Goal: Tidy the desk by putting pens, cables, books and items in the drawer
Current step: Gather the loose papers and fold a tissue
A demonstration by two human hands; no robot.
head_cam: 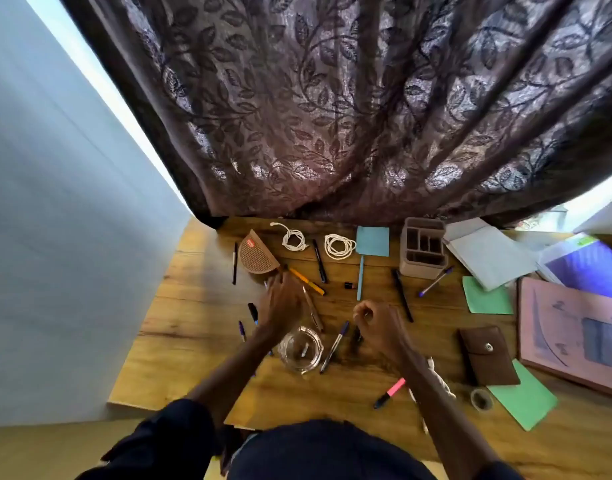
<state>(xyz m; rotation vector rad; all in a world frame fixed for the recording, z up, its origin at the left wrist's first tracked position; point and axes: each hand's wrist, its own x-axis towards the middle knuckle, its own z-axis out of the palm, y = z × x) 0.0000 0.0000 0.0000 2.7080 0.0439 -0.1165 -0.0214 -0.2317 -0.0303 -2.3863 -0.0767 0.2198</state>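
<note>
The desk fills the lower half of the frame, strewn with stationery. No drawer shows, so the tidying looks barely begun. The left hand reaches toward the upper left of the clutter. It is blurred, its fingers seemingly stretched flat and pointing at the half-round cardboard piece; whether anything is pinned under them I cannot tell. The right hand sits just right of centre, fingers curled into a loose fist. A dark pen shows at its lower left edge, but I cannot tell if the fist grips it. The likeliest next pick, in my judgement, is the yellow pen. It lies just right of the left fingertips, its long axis running from upper left to lower right, so the left hand is plainly the nearer and would need to close across the barrel, not along it. The purple pen lies between the 2 wrists, just beside the glass dish, slanting from upper right to lower left, closer to the right hand. A knotted white cable and a coiled white cable lie farther up, near the curtain, well apart from both hands.
</note>
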